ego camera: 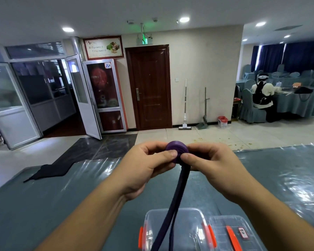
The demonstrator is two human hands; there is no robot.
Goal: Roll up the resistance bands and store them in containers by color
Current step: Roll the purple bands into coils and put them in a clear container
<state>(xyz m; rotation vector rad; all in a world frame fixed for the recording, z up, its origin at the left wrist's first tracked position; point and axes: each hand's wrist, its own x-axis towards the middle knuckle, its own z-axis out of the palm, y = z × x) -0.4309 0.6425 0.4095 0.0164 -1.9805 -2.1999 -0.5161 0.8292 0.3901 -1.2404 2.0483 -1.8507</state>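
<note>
At frame centre, the left hand (149,163) and right hand (209,163) pinched a purple resistance band (176,151), part-coiled; its tail hung toward the clear container (172,230) at lower centre, apparently empty. Rolling was under way; next, wind in the tail.

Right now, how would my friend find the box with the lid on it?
Start at the grey-blue table and look at its near edge, below the hands. Two clear boxes with orange clips sit side by side. The lidded box is the right one, with an orange handle and a small label; the open box has neither.
</note>
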